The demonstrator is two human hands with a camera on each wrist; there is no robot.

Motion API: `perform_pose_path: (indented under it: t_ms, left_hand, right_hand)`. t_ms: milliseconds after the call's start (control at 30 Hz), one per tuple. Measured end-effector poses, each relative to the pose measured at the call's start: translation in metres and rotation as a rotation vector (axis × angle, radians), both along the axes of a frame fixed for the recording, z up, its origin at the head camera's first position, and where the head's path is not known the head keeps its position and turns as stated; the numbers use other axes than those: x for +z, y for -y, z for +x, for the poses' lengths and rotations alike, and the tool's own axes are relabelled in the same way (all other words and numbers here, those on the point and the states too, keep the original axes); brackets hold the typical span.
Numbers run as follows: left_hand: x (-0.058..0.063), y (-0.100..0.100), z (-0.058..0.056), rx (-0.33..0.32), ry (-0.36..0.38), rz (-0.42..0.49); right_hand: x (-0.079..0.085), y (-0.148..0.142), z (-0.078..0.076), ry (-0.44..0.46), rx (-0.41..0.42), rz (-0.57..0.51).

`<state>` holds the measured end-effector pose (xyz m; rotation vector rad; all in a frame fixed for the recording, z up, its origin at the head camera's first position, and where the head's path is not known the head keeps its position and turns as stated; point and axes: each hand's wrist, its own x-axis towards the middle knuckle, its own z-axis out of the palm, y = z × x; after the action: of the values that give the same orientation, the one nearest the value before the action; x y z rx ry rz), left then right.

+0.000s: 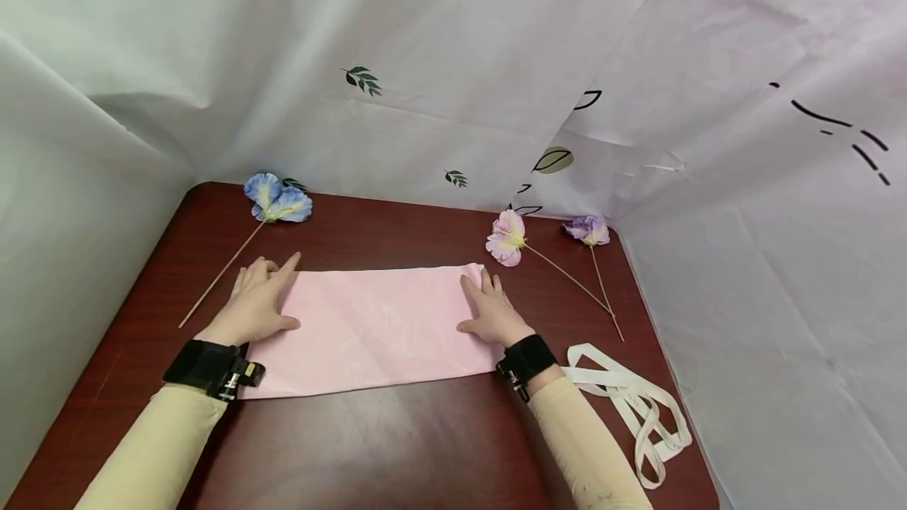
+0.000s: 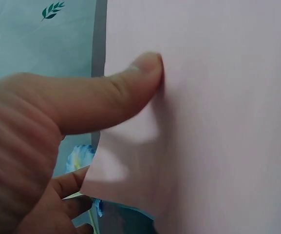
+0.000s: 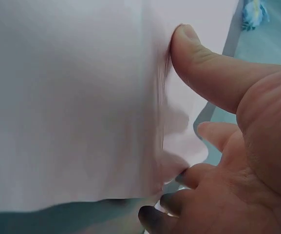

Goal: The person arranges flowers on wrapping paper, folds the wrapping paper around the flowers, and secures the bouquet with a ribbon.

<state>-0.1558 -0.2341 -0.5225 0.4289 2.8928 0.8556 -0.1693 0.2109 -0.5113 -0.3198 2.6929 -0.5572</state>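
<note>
A pink sheet [image 1: 375,329], wider than it is deep, lies across the middle of the table. My left hand [image 1: 253,301] rests at its left end, thumb on the sheet and fingers spread past the edge. In the left wrist view, the left thumb [image 2: 125,90] touches the pink surface while the fingers extend beyond its border. My right hand [image 1: 496,312] is at the opposite end, with its thumb and index finger on the sheet. Creases run beside the right thumb [image 3: 203,63] in the right wrist view, and the edge there is wavy.
A blue flower [image 1: 278,199] lies at the back left. A pink flower [image 1: 506,238] and a purple flower [image 1: 590,230] lie at the back right, stems crossing. White ribbon [image 1: 631,396] is heaped beside the right forearm. A pale printed curtain [image 1: 425,38] surrounds the brown table [image 1: 383,447].
</note>
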Motion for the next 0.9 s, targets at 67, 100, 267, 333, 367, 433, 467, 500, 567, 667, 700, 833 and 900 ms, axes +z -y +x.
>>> perform_pose_path:
  t_ms: [67,100,267,333,367,433,467,500,567,667,700,833,900]
  left_hand:
    - [0.001,0.004,0.001,0.016,-0.003,-0.021]
    - [0.002,0.006,0.002,0.027,0.000,-0.027]
    - [0.007,0.016,0.005,0.079,0.030,-0.020]
    - [0.010,0.019,0.006,0.092,0.052,-0.002]
    - [0.011,0.020,0.006,0.101,0.064,0.003]
    - [0.013,0.024,0.008,0.117,0.087,0.008]
    - [0.014,0.025,0.008,0.127,0.100,0.009]
    - [0.015,0.027,0.009,0.137,0.108,0.006]
    - [0.016,0.030,0.011,0.156,0.110,-0.003]
    - [0.018,0.033,0.014,0.174,0.122,0.002]
    - [0.018,0.035,0.016,0.181,0.126,0.005]
    - [0.015,0.037,0.018,0.203,0.143,0.019]
    - [0.014,0.036,0.018,0.203,0.150,0.025]
  right_hand:
    - [0.001,0.005,-0.010,-0.006,0.029,0.008]
    - [0.001,0.008,-0.015,-0.014,0.044,0.012]
    - [0.001,0.024,-0.043,-0.064,0.089,0.071]
    - [0.001,0.031,-0.052,-0.098,0.086,0.115]
    - [0.001,0.035,-0.056,-0.113,0.077,0.137]
    - [0.001,0.042,-0.063,-0.139,0.046,0.180]
    - [0.001,0.046,-0.066,-0.152,0.025,0.201]
    - [0.001,0.050,-0.069,-0.166,0.005,0.218]
    - [-0.001,0.057,-0.073,-0.188,-0.038,0.255]
    - [-0.002,0.068,-0.073,-0.242,-0.077,0.274]
    - [-0.002,0.071,-0.070,-0.253,-0.074,0.279]
    - [0.008,0.082,-0.038,-0.218,-0.008,0.228]
    - [0.013,0.085,-0.017,-0.157,0.046,0.198]
